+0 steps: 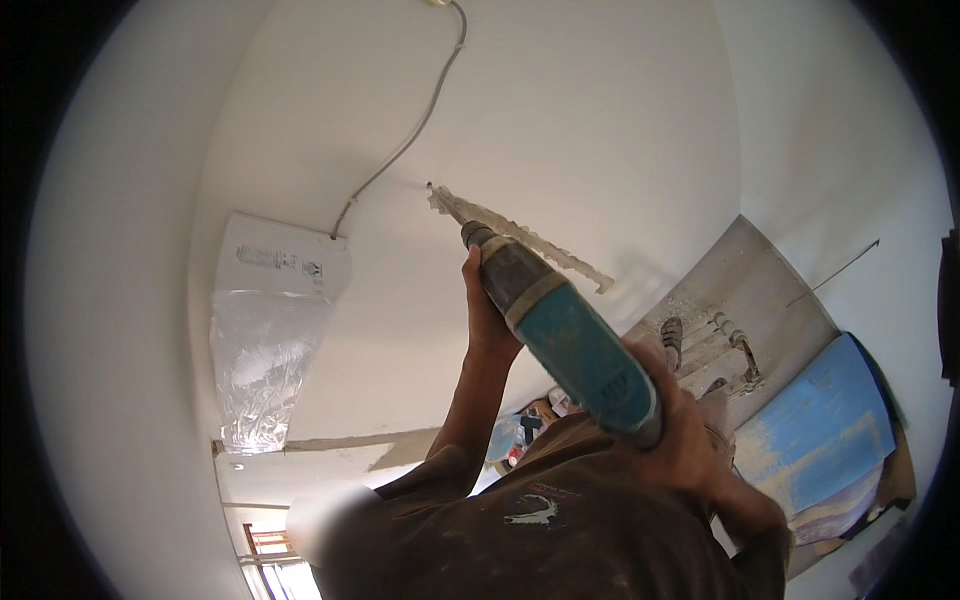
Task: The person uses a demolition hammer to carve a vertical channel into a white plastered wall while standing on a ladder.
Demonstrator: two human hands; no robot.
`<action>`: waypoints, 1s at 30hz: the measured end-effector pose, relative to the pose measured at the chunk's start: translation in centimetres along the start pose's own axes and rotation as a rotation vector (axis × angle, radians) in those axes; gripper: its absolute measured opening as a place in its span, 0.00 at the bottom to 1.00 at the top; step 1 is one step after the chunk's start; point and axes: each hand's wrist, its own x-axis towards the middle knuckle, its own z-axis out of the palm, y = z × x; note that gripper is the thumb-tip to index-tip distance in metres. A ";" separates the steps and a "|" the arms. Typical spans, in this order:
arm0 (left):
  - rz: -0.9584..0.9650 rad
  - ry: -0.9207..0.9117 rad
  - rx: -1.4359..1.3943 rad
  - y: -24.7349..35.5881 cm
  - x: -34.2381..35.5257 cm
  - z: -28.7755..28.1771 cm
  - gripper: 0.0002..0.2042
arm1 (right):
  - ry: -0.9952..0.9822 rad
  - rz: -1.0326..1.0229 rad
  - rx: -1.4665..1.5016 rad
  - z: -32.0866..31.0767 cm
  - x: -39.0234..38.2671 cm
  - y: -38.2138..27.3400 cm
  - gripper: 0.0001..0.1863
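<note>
Both my hands hold a teal and dark grey hammer drill (580, 350) that points up and to the left. My left hand (487, 315) wraps round its front section, just behind the chuck. At the tool's back end, my right hand (680, 435) grips it, its fingers partly hidden by the body. A chisel-like bit (453, 209) reaches to the upper end of a rough groove (540, 243) cut in the white wall (600, 120). The groove slants down to the right from there. A small dark hole (430, 185) shows by the bit's tip.
Left of the groove hangs a white unit (270, 340) partly wrapped in clear plastic. A grey cable (437, 100) runs up the wall from it. Debris and pipe-like pieces (735, 335) lie on the floor near my shoe (671, 335). A blue sheet (820, 420) is at the right.
</note>
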 end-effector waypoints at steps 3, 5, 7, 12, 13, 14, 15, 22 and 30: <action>-0.008 0.036 0.037 -1.0 -0.8 -2.1 0.30 | -0.052 0.028 0.039 0.6 -1.6 -0.1 0.48; -0.023 -0.022 -0.004 -0.8 -1.1 -2.6 0.29 | -0.052 -0.019 0.006 0.9 -1.4 0.4 0.49; -0.020 -0.061 -0.025 -0.3 -1.2 -3.1 0.29 | -0.069 -0.017 0.008 1.3 -1.0 0.5 0.50; -0.023 -0.142 -0.056 0.8 -0.2 -4.3 0.31 | -0.103 0.010 0.051 3.0 0.0 0.8 0.51; -0.023 -0.127 -0.056 1.1 0.0 -4.6 0.32 | -0.106 -0.004 0.029 3.3 0.3 0.8 0.52; -0.023 -0.112 -0.055 1.3 0.1 -4.8 0.32 | -0.108 -0.019 0.006 3.5 0.7 0.7 0.52; -0.024 -0.098 -0.055 1.4 0.3 -5.0 0.33 | -0.109 -0.033 -0.016 3.7 1.0 0.6 0.52; -0.069 -0.020 -0.088 1.5 0.4 -5.0 0.34 | -0.165 -0.009 -0.032 3.6 1.2 0.9 0.53; -0.075 -0.207 -0.221 3.5 1.5 -6.2 0.34 | -0.245 0.031 -0.180 5.6 3.5 -2.2 0.56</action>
